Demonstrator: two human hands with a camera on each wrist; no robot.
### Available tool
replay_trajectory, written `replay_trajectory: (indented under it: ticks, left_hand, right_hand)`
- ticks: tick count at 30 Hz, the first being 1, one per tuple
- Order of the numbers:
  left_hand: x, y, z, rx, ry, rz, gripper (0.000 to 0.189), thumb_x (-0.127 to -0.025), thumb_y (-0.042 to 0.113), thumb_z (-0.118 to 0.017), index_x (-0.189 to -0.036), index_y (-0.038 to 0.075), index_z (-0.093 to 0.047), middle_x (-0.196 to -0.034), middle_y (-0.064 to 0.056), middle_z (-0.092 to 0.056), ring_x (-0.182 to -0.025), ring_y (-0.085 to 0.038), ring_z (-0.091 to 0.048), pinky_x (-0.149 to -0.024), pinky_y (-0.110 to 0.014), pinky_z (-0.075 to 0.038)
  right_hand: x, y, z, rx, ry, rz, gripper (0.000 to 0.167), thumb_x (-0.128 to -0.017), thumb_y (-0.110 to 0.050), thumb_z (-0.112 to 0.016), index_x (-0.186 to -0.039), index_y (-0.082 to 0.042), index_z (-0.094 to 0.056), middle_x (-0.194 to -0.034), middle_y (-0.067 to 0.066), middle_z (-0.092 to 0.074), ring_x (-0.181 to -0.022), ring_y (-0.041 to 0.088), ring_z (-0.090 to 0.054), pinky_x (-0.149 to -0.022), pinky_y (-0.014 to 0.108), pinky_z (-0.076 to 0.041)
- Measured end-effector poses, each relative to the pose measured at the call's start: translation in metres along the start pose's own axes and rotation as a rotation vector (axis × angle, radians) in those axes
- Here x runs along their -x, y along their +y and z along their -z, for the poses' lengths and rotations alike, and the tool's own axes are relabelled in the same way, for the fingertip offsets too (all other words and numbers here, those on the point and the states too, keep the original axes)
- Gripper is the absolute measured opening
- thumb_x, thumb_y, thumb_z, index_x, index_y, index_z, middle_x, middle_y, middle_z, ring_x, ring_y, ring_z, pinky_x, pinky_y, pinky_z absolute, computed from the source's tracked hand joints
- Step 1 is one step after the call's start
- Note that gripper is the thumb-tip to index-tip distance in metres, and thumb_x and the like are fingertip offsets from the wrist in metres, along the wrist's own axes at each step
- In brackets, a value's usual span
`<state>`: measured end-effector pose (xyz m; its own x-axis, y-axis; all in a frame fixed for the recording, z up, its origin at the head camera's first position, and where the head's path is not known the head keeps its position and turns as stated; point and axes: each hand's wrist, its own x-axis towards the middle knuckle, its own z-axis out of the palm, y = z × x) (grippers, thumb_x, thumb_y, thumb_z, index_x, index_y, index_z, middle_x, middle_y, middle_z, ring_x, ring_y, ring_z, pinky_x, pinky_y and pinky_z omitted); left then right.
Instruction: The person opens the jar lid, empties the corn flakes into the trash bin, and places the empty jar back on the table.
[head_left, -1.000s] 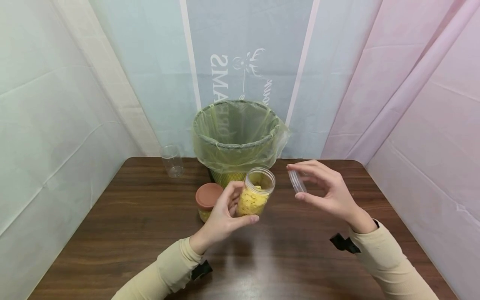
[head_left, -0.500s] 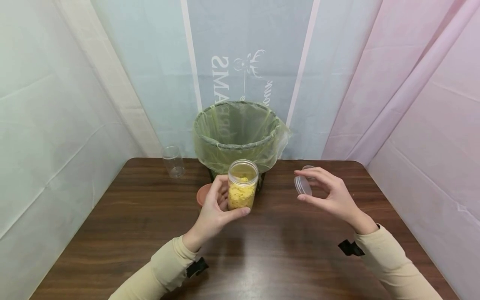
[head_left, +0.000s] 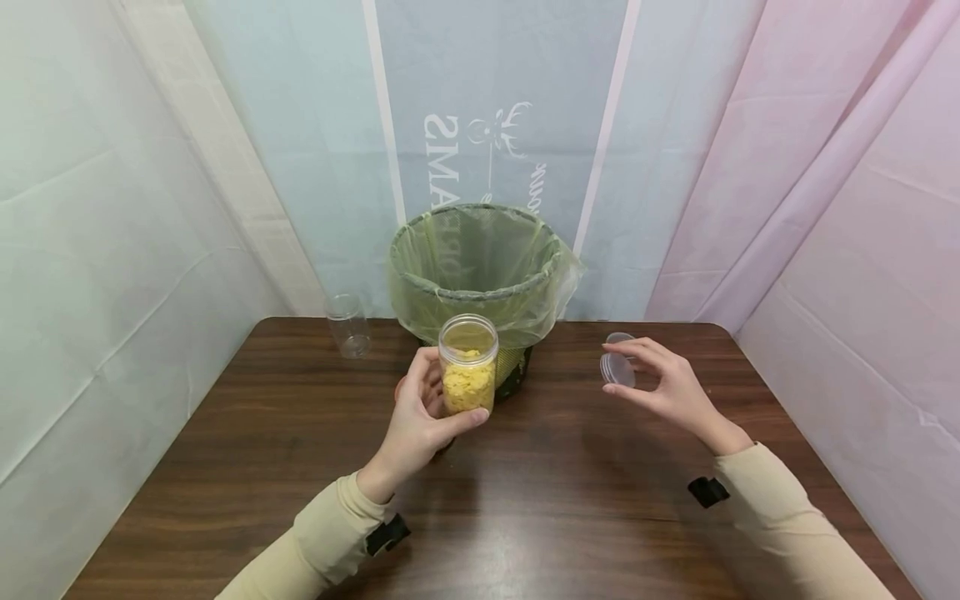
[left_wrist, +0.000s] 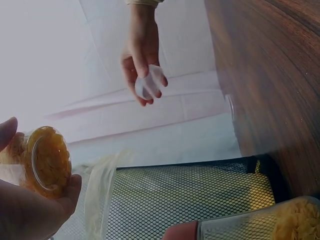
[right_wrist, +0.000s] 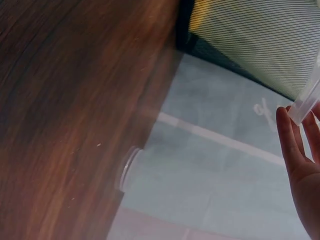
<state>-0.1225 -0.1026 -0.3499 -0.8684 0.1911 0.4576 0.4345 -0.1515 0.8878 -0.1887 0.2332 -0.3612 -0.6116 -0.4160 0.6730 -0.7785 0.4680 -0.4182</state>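
My left hand (head_left: pixel 411 425) grips an uncapped clear jar (head_left: pixel 469 383) partly filled with yellow flakes. It stands nearly upright above the table, in front of the bin, its mouth facing up. In the left wrist view the jar's base (left_wrist: pixel 50 155) shows, with flakes behind it. To the right, my right hand (head_left: pixel 671 387) pinches a clear round lid (head_left: pixel 617 372) on edge between thumb and fingers, well apart from the jar. Behind my left hand, mostly hidden in the head view, is another jar of yellow flakes (left_wrist: pixel 297 222) with a reddish-brown lid (left_wrist: pixel 182 231).
A mesh bin with a translucent greenish liner (head_left: pixel 555 292) stands at the back middle. At the back left is a clear container (head_left: pixel 349 327). Another clear round lid (right_wrist: pixel 130 169) lies on the wooden table (head_left: pixel 570 500) beyond my right hand. Fabric walls enclose the sides and back.
My left hand has moved left with the jar and turned it from tilted to nearly upright, covering the reddish-brown lid. My right hand has moved slightly right with the clear lid.
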Motion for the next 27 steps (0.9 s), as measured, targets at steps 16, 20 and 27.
replay_trajectory:
  ticks: [16,20,27]
  left_hand:
    - [0.001,0.005,0.012,0.003,0.074,0.023,0.065,-0.071,-0.009,-0.076,-0.123,0.009,-0.040,-0.120,-0.010,-0.056,-0.109,-0.020,-0.058,-0.089,-0.030,-0.051]
    - [0.001,0.005,0.016,0.000,0.100,0.008,0.065,-0.070,-0.011,-0.075,-0.122,0.008,-0.041,-0.118,-0.009,-0.056,-0.108,-0.019,-0.058,-0.090,-0.029,-0.051]
    - [0.002,0.006,0.023,0.006,0.121,-0.024,0.065,-0.070,-0.013,-0.074,-0.121,0.009,-0.041,-0.118,-0.008,-0.056,-0.109,-0.019,-0.057,-0.091,-0.029,-0.050]
  right_hand:
    - [0.023,0.072,-0.009,0.134,-0.077,-0.124,0.058,-0.067,-0.019,-0.086,-0.120,-0.014,-0.065,-0.112,-0.004,-0.063,-0.099,0.016,-0.063,-0.085,0.004,-0.042]
    - [0.025,0.079,-0.011,0.161,-0.082,-0.134,0.057,-0.067,-0.019,-0.086,-0.120,-0.015,-0.065,-0.110,-0.002,-0.063,-0.098,0.019,-0.064,-0.083,0.009,-0.046]
    - [0.028,0.093,-0.011,0.190,-0.141,-0.199,0.054,-0.073,-0.026,-0.082,-0.123,-0.019,-0.063,-0.108,0.001,-0.062,-0.094,0.021,-0.064,-0.066,0.032,-0.055]
